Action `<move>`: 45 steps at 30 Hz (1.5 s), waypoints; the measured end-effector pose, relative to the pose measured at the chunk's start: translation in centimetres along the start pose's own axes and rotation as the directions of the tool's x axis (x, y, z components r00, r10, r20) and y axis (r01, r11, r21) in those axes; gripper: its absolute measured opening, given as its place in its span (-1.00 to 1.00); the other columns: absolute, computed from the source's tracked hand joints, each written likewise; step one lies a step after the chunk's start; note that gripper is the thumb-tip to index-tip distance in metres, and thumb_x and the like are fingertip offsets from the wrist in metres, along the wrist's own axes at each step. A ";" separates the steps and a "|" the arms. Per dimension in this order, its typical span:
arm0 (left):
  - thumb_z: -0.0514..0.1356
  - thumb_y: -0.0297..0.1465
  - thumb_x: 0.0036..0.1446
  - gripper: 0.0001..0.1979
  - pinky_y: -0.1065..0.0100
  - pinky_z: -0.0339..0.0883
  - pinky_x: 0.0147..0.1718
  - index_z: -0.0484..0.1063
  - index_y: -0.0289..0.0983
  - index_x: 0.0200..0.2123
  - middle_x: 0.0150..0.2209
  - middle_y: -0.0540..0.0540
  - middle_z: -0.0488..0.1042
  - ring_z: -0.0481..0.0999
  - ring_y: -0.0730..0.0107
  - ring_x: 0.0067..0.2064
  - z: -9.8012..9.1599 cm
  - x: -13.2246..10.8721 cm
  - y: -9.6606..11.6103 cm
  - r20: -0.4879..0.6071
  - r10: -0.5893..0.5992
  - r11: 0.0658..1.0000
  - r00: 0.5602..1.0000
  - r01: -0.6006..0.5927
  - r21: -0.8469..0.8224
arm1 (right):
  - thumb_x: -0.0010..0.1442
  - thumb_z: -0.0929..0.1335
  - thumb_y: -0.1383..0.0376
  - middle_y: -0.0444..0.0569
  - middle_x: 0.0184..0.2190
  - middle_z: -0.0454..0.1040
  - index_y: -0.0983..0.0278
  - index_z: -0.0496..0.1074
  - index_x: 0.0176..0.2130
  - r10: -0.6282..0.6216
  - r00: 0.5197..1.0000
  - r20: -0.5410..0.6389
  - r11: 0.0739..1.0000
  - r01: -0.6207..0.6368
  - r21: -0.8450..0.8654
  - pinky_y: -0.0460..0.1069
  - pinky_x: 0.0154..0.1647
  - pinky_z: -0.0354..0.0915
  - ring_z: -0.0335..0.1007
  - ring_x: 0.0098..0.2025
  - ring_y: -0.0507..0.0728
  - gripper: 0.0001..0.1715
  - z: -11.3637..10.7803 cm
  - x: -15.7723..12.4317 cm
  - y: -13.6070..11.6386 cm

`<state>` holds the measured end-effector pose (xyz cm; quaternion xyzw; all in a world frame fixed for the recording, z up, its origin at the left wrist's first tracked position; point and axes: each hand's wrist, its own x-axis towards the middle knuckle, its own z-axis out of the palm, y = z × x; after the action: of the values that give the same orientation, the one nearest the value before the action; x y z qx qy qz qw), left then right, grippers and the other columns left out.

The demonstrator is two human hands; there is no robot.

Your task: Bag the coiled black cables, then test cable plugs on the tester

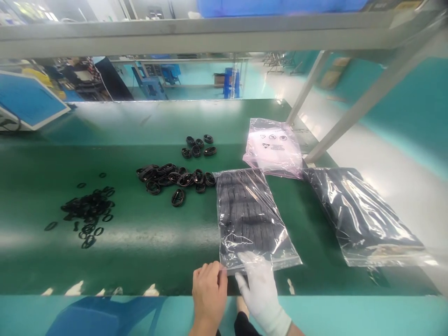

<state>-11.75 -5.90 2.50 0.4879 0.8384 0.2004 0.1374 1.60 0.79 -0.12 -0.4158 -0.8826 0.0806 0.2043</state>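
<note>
A clear zip bag (250, 210) lies on the green table, filled with black pieces packed in tight rows. Bare and curled, my left hand (210, 289) pinches the near left corner of this bag at its zip edge. My right hand (259, 291) wears a white glove; its fingers lie stretched over the bag's near edge, with the thumb held apart. Left of the bag sits a heap of coiled black cables (168, 177), some touching its side. A smaller group of coils (196, 148) lies behind them.
Small black rings (89, 205) are piled on the left of the table (147, 261). To the right lies another filled plastic bag (364, 210), with a pinkish printed bag (275, 147) behind. Metal posts (360, 109) and a shelf beam (196, 39) frame the far side.
</note>
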 end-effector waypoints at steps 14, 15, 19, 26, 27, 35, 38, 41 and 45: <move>0.31 -0.36 -0.09 -0.42 -0.09 -0.12 0.17 0.32 -0.21 0.06 0.06 -0.19 0.38 0.23 0.02 0.14 -0.8 5.4 4.3 -0.078 0.367 0.905 0.927 -0.335 0.263 | 0.14 0.25 0.48 0.09 0.04 0.41 0.40 0.32 0.05 -0.118 0.984 -0.136 0.993 0.118 -0.013 0.20 0.19 0.00 0.17 0.15 0.24 -0.55 -2.9 4.8 1.9; 0.32 -0.39 -0.10 -0.42 -0.07 -0.11 0.17 0.32 -0.20 0.05 0.05 -0.17 0.39 0.25 0.04 0.13 -0.9 5.7 4.3 -0.061 0.364 0.902 0.929 -0.336 0.270 | 0.14 0.27 0.44 0.10 0.04 0.40 0.42 0.31 0.06 -0.108 0.989 -0.105 0.994 0.106 -0.028 0.19 0.19 -0.01 0.18 0.14 0.24 -0.54 -2.8 5.3 2.0; 0.30 -0.50 -0.08 -0.46 0.00 -0.01 0.14 0.34 -0.18 0.03 0.03 -0.15 0.40 0.28 0.08 0.10 -1.1 5.9 3.9 -0.045 0.360 0.898 0.932 -0.333 0.287 | 0.08 0.37 0.27 0.04 0.03 0.43 0.36 0.35 0.04 -0.078 0.996 -0.032 0.996 0.077 -0.044 0.16 0.17 -0.02 0.22 0.10 0.25 -0.48 -2.5 6.5 2.4; 0.26 -0.54 -0.04 -0.49 0.04 0.14 0.00 0.33 -0.15 0.02 0.05 -0.13 0.39 0.26 0.07 0.11 -0.7 6.0 3.7 -0.058 0.356 0.905 0.933 -0.329 0.270 | 0.06 0.40 0.28 -0.08 0.02 0.44 0.25 0.37 0.03 -0.104 0.994 -0.034 0.995 0.104 -0.002 0.16 0.17 -0.03 0.22 0.08 0.24 -0.50 -2.3 6.5 3.2; 0.25 -0.53 -0.02 -0.51 0.04 0.13 0.00 0.34 -0.15 0.02 0.04 -0.13 0.39 0.26 0.07 0.11 -0.5 6.1 3.8 -0.071 0.353 0.908 0.933 -0.323 0.269 | 0.08 0.38 0.30 -0.10 0.02 0.44 0.24 0.37 0.03 -0.110 0.993 -0.035 0.994 0.110 0.005 0.17 0.18 -0.04 0.22 0.08 0.24 -0.51 -2.2 6.6 3.3; 0.24 -0.44 0.00 -0.39 0.09 0.04 0.08 0.17 -0.28 0.15 0.13 -0.20 0.28 0.15 0.06 0.17 -1.5 3.7 3.1 -0.130 0.277 0.936 0.952 -0.237 0.261 | 0.16 0.29 0.34 0.02 0.06 0.38 0.29 0.29 0.08 -0.156 0.986 -0.063 0.988 0.156 -0.003 0.27 0.15 -0.01 0.16 0.12 0.31 -0.53 -3.7 4.3 3.4; 0.15 -0.35 0.09 -0.59 0.09 0.15 -0.08 0.29 -0.37 0.02 -0.07 -0.24 0.43 0.31 0.04 0.00 -1.3 1.7 2.1 -0.198 0.081 0.965 0.977 -0.026 0.262 | 0.17 0.25 0.40 -0.02 -0.13 0.49 0.22 0.37 -0.03 -0.120 0.993 -0.014 0.992 0.121 0.030 0.17 -0.04 0.17 0.32 -0.08 0.23 -0.64 -3.6 1.9 3.0; 0.08 -0.29 0.15 -0.80 0.14 0.17 -0.26 0.40 -0.28 -0.29 -0.35 -0.12 0.47 0.38 0.14 -0.25 -0.7 1.0 1.5 -0.090 -0.100 0.966 0.991 0.118 0.229 | 0.14 0.26 0.41 0.01 -0.19 0.48 0.22 0.36 -0.02 -0.060 0.995 0.080 0.998 0.057 0.041 0.12 -0.17 0.22 0.34 -0.19 0.21 -0.61 -2.6 0.9 2.5; 0.01 -0.31 0.20 -0.75 0.20 0.13 -0.26 0.36 -0.24 -0.47 -0.44 -0.04 0.42 0.35 0.22 -0.30 -0.1 1.5 1.4 0.004 -0.137 0.978 0.991 0.134 0.162 | 0.11 0.28 0.40 0.09 -0.16 0.44 0.27 0.34 -0.02 -0.002 0.996 0.085 0.999 -0.001 0.034 0.13 -0.21 0.23 0.31 -0.18 0.26 -0.60 -1.7 1.6 2.5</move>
<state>-11.46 -4.01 3.19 0.4405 0.8822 0.1183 0.1171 3.11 3.57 1.08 -0.4084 -0.8890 0.1132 0.1734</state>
